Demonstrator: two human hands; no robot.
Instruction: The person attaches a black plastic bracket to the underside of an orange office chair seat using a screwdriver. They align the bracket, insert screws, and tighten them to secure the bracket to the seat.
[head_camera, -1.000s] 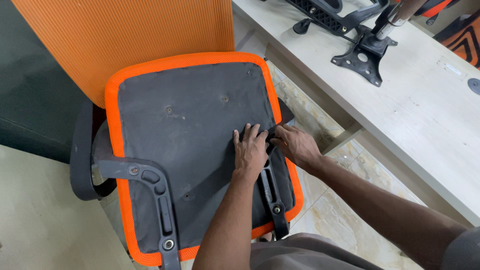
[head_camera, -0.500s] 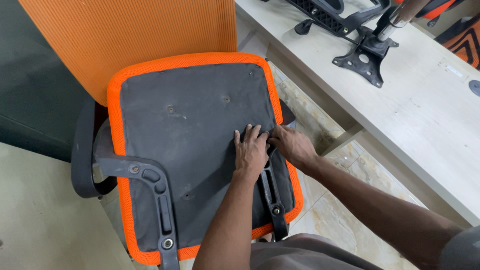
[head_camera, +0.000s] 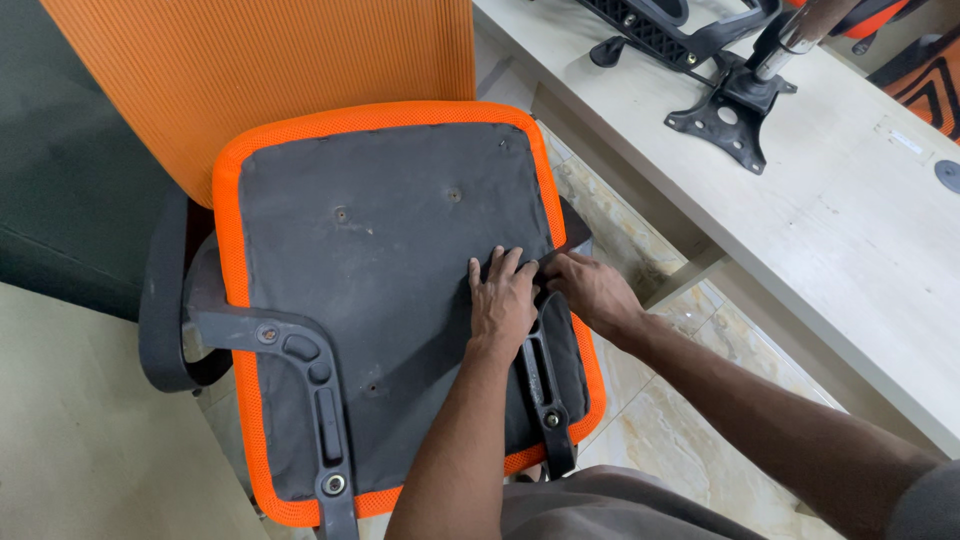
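An orange-edged chair seat lies upside down, its grey underside facing me. My left hand lies flat on that underside, fingers stretched forward, just beside the top of the right black armrest bracket. My right hand curls over the upper end of that bracket at the seat's right edge, where a dark armrest part sticks out. The two hands touch at the fingertips. The left black armrest bracket is bolted on near the seat's left edge.
An orange mesh backrest stands behind the seat. A black armrest loop hangs at the left. A pale wooden table at the right carries a black metal chair mechanism and other chair parts. Marbled tile floor shows between.
Both hands stay at the same spot on the right bracket. Only the view has shifted slightly.
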